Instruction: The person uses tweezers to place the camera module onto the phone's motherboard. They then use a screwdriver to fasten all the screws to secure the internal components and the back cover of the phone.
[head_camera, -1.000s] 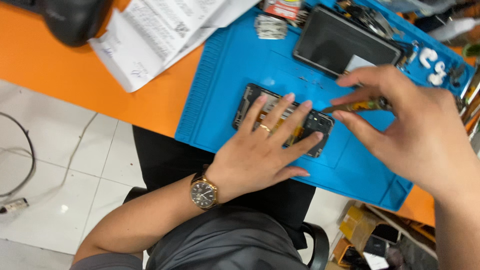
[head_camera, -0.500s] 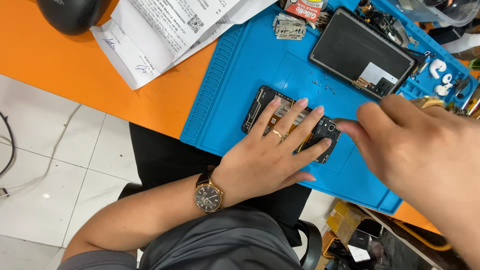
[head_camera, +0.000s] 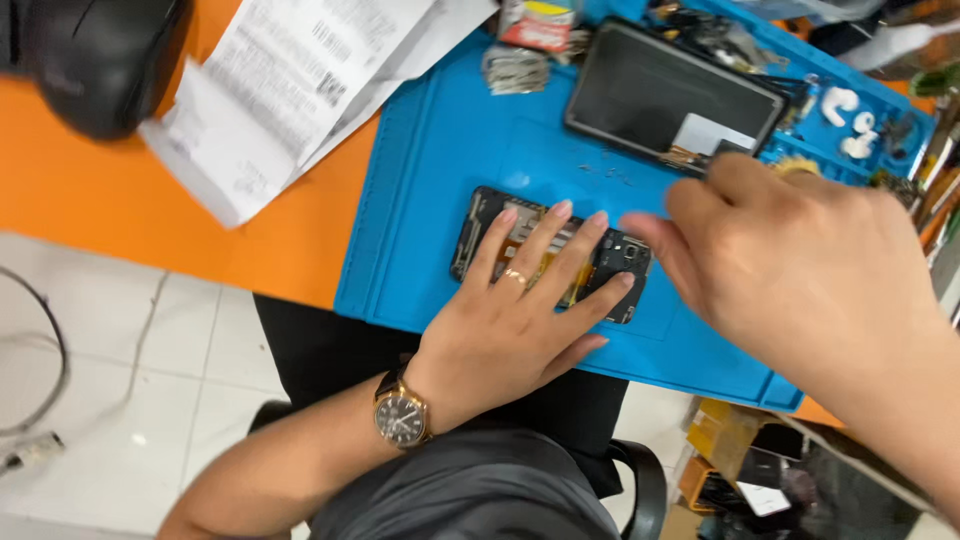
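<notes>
An opened black phone (head_camera: 628, 262) with its inner parts bare lies on a blue work mat (head_camera: 440, 160). My left hand (head_camera: 505, 335) rests flat on it, fingers spread across its middle, holding it down. A ring sits on one finger and a gold watch (head_camera: 401, 417) on the wrist. My right hand (head_camera: 800, 270) is blurred and hovers just right of the phone, fingertips close to its right end. The fingers are curled on a small tool whose yellow end (head_camera: 795, 165) shows above the hand.
A dark phone screen panel (head_camera: 665, 95) lies at the back of the mat, with small parts and white pieces (head_camera: 850, 110) in the mat's trays. Printed papers (head_camera: 290, 80) and a black object (head_camera: 95, 60) lie on the orange table (head_camera: 150, 220). Tiled floor and a chair lie below.
My right hand has moved away from the phone's right end, up and to the right, then back toward it. My left hand has stayed pressed on the phone.
</notes>
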